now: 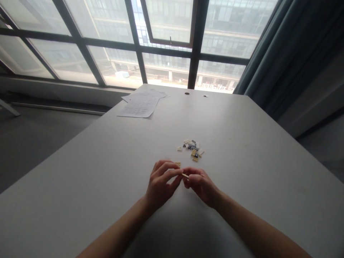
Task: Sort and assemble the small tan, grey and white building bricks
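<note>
My left hand (162,182) and my right hand (200,182) meet low over the near middle of the table. Between their fingertips is a thin tan building-block plate (185,175), seen edge-on and partly covered by the fingers. The right thumb and fingers pinch it, and the left fingertips close on its left end. Just behind the left fingers a studded tan plate (177,163) shows; whether it lies on the table or touches the hand I cannot tell. Beyond the hands lies a small pile of loose building blocks (192,146) in white, grey, tan and black.
The white table (255,172) stretches ahead to a large window (166,64). Printed paper sheets (142,105) lie at its far left. Two small round holes (187,93) mark the far edge. A dark curtain (268,57) hangs at the right.
</note>
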`<state>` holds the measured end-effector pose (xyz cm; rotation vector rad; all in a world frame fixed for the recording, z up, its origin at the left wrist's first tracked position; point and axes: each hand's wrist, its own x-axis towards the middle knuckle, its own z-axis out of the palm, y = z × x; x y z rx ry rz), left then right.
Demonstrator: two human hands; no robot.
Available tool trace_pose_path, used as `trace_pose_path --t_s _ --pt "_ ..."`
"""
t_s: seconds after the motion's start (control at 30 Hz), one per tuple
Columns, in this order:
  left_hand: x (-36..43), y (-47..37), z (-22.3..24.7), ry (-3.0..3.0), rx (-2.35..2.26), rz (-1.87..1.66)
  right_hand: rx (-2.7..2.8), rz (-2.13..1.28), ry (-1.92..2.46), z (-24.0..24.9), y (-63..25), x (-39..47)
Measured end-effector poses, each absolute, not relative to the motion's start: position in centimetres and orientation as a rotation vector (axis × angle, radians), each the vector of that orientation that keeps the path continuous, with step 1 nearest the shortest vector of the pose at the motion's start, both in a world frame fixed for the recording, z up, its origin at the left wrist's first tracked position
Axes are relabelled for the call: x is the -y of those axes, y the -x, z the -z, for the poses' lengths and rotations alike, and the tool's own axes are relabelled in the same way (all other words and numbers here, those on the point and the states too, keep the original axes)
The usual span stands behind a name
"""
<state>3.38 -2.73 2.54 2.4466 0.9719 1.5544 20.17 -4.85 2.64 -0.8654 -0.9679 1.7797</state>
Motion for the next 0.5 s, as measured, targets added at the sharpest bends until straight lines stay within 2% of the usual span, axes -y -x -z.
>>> trace_pose_path --t_s 0.23,0.5 --pt "2.5 -3.0 -2.0 -2.471 -0.974 -1.622 1.550 -1.290 0.981 -3.4 -20.6 5.1" --pt "2.5 -2.7 -1.5 -2.545 -1.026 -1.568 1.815 -0.932 1.041 -3.7 -21.1 4.9"
